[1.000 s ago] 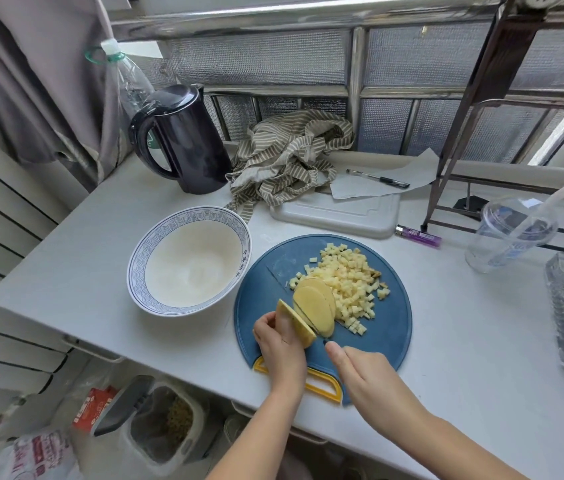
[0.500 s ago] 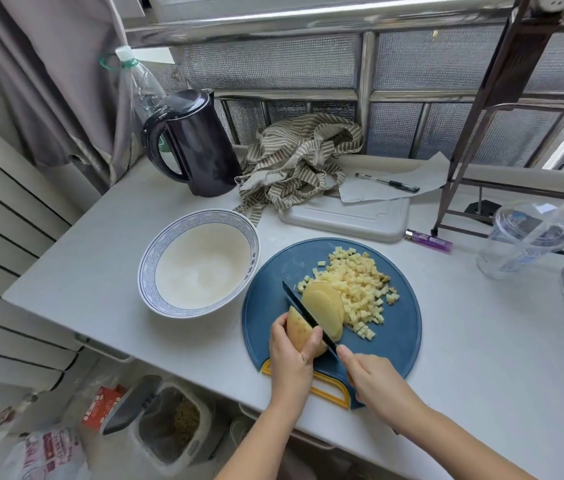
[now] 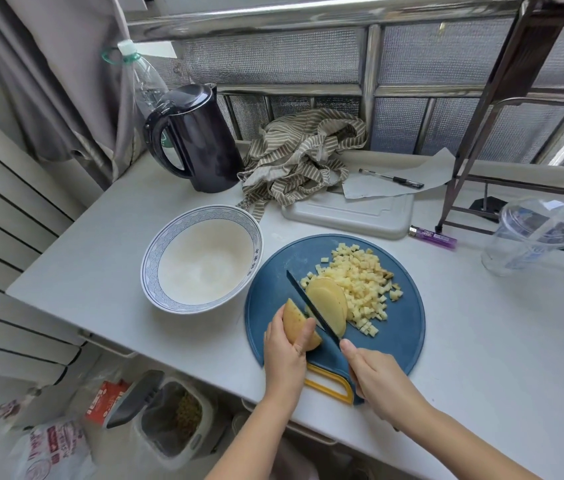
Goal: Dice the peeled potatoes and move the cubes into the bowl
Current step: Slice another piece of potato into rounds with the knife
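Left fingers [image 3: 303,336] gripping potato [image 3: 296,322], right hand [image 3: 377,379] gripping knife [image 3: 311,308]

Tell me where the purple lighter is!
In the head view, the purple lighter lies on the table, right of centre, beside the grey tray, beyond the blue cutting board.

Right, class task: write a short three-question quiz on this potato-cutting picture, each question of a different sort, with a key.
1. True or false: the potato cubes lie in the bowl.
2. Which does the left hand grip? A) the kettle B) a potato piece C) the lighter
3. Fill the gap: the right hand holds a ___, its blade between the gripped piece and the cut slices.

Key: 1 false, they lie on the cutting board; 2 B; 3 knife.
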Demonstrator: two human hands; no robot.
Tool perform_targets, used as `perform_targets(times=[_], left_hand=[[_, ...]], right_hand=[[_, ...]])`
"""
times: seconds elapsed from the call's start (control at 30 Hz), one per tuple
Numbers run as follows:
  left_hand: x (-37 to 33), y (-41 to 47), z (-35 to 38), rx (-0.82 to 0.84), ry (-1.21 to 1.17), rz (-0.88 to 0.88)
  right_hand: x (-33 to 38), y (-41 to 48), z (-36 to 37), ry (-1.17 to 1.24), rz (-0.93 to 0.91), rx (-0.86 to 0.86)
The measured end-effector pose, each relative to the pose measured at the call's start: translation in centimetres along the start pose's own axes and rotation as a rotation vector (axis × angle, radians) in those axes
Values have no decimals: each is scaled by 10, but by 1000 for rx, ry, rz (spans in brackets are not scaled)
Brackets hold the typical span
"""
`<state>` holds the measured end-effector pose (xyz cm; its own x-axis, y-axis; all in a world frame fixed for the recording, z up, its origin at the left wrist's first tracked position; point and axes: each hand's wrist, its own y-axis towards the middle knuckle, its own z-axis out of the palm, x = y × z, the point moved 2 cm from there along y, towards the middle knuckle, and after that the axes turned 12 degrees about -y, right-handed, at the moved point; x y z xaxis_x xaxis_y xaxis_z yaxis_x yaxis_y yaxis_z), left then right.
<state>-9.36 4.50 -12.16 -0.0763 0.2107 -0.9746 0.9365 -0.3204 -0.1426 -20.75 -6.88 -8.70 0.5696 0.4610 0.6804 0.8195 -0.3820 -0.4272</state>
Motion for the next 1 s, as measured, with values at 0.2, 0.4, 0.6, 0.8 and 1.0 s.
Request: perform_targets(times=[0.2,0.4,0.6,0.8,1.0], left_hand=[[1,2,10,-22,10,-6],[0,1,15,-28,105,90],[1,6,17,-73,42,46],[0,10,16,-34,46,64],[0,11,14,-39,65,60]], right_hand=[[1,-5,1,-30,-7,-4],[3,-7,0,-39,-5,12],[8,-10,-2,-52,-91,-54],[5,-14,0,-95,-157,-119],[-2,-20,0,-141,-176,-134]])
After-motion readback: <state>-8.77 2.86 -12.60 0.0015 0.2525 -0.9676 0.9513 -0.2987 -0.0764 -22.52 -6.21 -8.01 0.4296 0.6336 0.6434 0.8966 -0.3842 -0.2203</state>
